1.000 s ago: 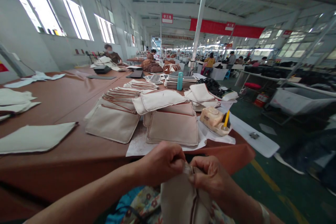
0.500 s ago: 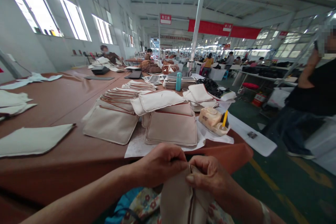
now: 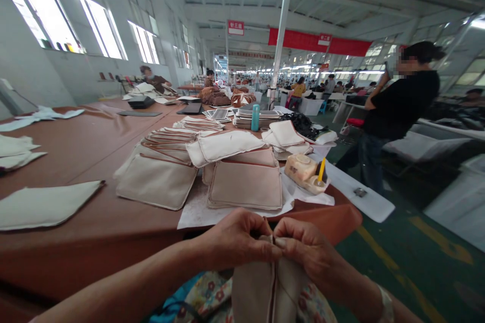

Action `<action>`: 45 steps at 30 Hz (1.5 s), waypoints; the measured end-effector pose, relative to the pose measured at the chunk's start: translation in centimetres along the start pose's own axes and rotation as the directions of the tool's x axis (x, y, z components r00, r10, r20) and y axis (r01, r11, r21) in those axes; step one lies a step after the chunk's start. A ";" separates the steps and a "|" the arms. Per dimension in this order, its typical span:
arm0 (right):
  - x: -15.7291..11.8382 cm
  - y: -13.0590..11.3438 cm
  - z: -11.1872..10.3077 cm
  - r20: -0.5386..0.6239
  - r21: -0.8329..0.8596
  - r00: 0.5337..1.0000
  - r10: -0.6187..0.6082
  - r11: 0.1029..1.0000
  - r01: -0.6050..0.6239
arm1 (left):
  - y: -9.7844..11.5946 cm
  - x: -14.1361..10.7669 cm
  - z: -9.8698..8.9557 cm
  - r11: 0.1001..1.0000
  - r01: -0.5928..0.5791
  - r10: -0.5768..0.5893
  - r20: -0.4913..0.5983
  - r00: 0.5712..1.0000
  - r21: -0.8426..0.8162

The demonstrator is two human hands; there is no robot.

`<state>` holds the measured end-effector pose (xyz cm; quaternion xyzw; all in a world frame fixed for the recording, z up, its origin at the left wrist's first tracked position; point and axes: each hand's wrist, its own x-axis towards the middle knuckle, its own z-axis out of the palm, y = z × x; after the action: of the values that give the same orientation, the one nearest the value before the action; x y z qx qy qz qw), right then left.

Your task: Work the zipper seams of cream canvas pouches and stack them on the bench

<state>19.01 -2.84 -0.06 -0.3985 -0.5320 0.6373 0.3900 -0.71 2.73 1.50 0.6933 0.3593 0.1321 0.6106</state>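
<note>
Just in front of my body, over a flowered apron (image 3: 215, 292), I hold a beige leather-like panel (image 3: 253, 290) with a dark seam running down its middle. My left hand (image 3: 244, 239) pinches the top of the panel left of the seam. On the other side, my right hand (image 3: 303, 245) pinches it with thumb and forefinger, the fingertips of both hands nearly touching. Beyond my hands, on the table edge, lies a stack of stitched beige panels (image 3: 246, 185) on white paper (image 3: 193, 214).
More beige panels (image 3: 155, 176) are fanned out on the brown-covered table (image 3: 94, 146). A cut-open plastic container (image 3: 303, 174) holding a yellow stick stands near the right corner, with a teal bottle (image 3: 255, 117) farther back. A person in black (image 3: 407, 96) is in the right aisle.
My fingers have shifted slightly at the panel's top, the left thumb now lying nearer the right one. The person in black has moved left, fully into view.
</note>
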 end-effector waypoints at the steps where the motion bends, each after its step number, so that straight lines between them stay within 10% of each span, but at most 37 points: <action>1: 0.0 -0.1 0.0 0.002 -0.007 1.000 -0.014 1.000 0.014 | -0.1 0.1 0.1 1.000 0.008 -0.008 -0.015 1.000 -0.019; 21: -0.1 0.9 0.6 -0.079 -0.485 0.938 -0.337 0.835 0.259 | -0.3 -0.4 0.4 0.990 -0.042 0.053 0.078 0.996 -0.134; 26: -0.9 0.6 0.4 0.239 -0.672 0.734 -0.636 0.437 0.598 | -0.1 -0.6 0.8 0.910 0.131 -0.108 0.079 0.991 -0.395; 29: -1.2 0.5 -0.1 0.374 -0.775 0.691 -0.618 0.201 0.599 | -0.2 -0.6 1.1 0.834 0.180 -0.179 0.053 0.982 -0.521; 35: -1.5 1.2 -0.8 0.470 -0.765 0.618 -0.630 0.059 0.642 | -0.4 -0.9 1.2 0.831 0.165 -0.139 0.089 0.986 -0.531; 38: -2.0 1.4 -0.8 0.449 -0.672 0.579 -0.681 0.170 0.721 | -0.3 -1.1 1.1 0.879 0.092 -0.041 0.119 0.992 -0.468; 42: -2.7 0.9 -0.6 0.100 -0.550 0.825 -0.556 0.660 0.512 | 0.2 -1.4 0.8 0.927 -0.083 0.139 0.127 0.982 -0.367; 45: -2.5 -0.2 -0.7 -0.012 -0.426 0.953 -0.304 0.863 0.271 | 0.6 -1.5 0.6 0.936 -0.131 0.184 0.138 0.973 -0.326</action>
<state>20.60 -4.85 0.26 -0.4137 -0.6939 0.4268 0.4064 -1.19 1.27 2.34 0.6221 0.2247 0.1782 0.7285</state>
